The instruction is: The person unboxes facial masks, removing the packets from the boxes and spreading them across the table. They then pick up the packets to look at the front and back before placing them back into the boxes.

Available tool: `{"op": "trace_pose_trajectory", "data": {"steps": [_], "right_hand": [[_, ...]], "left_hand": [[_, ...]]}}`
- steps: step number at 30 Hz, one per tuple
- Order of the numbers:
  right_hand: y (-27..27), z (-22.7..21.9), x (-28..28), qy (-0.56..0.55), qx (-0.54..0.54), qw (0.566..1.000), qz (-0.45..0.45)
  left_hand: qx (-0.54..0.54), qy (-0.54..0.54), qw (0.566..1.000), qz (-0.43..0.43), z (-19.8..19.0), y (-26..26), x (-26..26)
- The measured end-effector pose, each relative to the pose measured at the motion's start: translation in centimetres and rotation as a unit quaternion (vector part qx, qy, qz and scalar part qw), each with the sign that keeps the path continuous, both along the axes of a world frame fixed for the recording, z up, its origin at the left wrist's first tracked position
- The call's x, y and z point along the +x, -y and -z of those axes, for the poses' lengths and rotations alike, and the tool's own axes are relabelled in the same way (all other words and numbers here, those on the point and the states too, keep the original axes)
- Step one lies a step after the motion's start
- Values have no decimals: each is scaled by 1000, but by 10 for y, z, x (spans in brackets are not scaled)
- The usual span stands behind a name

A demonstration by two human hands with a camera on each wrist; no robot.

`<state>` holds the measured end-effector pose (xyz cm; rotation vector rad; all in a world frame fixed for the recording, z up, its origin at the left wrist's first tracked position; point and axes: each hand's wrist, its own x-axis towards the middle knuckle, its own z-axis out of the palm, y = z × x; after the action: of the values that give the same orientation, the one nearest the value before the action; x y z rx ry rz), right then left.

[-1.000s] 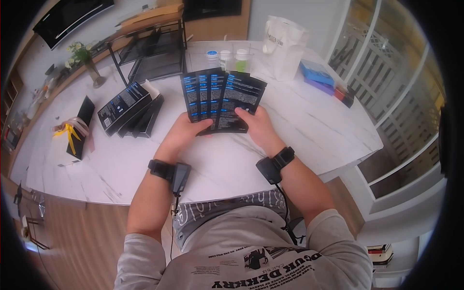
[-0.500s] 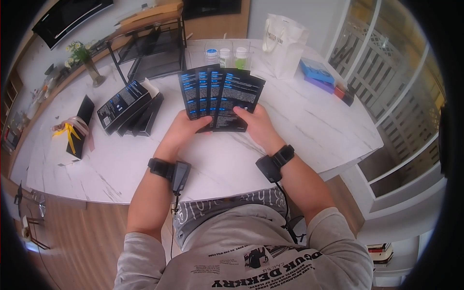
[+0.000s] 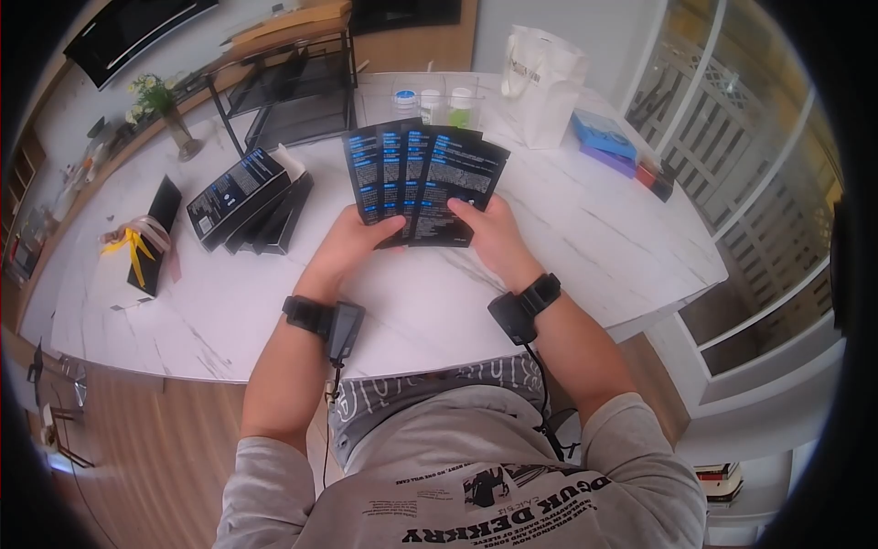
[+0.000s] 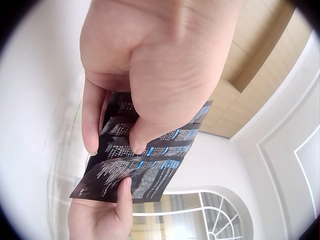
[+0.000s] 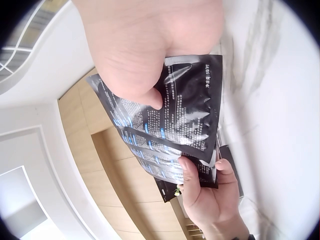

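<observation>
Several black flat sachets (image 3: 457, 174) with blue and white print are fanned out above the table, printed sides toward the head camera. My left hand (image 3: 352, 245) grips the lower left of the fan, thumb across the front. At the lower right, my right hand (image 3: 496, 240) pinches the rightmost sachet, its thumb pressed on the print. The left wrist view shows the overlapping sachets (image 4: 150, 172) between both hands, with left-hand fingers behind them. In the right wrist view, the outermost sachet (image 5: 192, 110) looks glossy and slightly creased.
Black printed boxes (image 3: 240, 201) lie stacked at the left, near a ribboned box (image 3: 128, 265). Behind the sachets stand capped bottles (image 3: 460, 108) and a black mesh rack (image 3: 297, 114). A white paper bag (image 3: 544, 91) and blue box (image 3: 604, 133) are at the back right.
The fan of sachets shifts slightly and its right side spreads a little, showing more of the sachet edges. Both hands keep their hold in nearly the same place.
</observation>
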<state>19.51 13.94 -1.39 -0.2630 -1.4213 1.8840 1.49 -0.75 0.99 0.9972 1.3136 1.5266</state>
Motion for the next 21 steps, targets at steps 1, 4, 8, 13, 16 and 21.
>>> {"op": "trace_pose_trajectory", "data": {"steps": [1, 4, 8, 13, 16, 21], "right_hand": [[-1, 2, -1, -2, 0, 1000, 2], [0, 2, -1, -5, -13, 1000, -8], [-1, 1, 0, -3, -19, 1000, -17], [1, -1, 0, -5, -10, 1000, -9], [0, 0, 0, -6, -8, 1000, -7], [0, 1, 0, -1, -6, 1000, -8]], "left_hand": [[3, -1, 1000, 3, 0, 0, -1], [5, -3, 1000, 3, -1, 1, 0], [-6, -5, 1000, 1, -1, 1, -1], [-4, -17, 1000, 6, 0, 0, -2], [-5, -11, 1000, 3, -1, 0, -1], [-8, -42, 999, 9, 2, -2, -4]]}}
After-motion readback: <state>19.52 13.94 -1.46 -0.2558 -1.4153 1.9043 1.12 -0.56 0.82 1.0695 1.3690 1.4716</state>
